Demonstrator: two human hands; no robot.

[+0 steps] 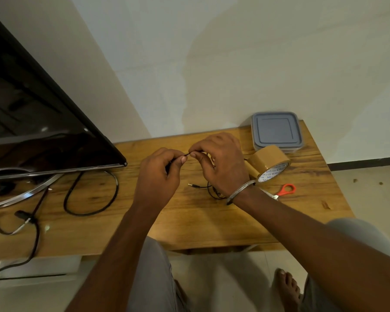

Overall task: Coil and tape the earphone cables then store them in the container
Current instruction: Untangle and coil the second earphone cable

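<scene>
Dim, soft light; glare on TV (pixel 43 129); edges w/ fisheye warp

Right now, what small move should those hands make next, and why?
Probably wind the slack into a loop: left hand and right hand both pinch the earphone cable, yet its plug lies loose on the table, so taping seems premature.
</scene>
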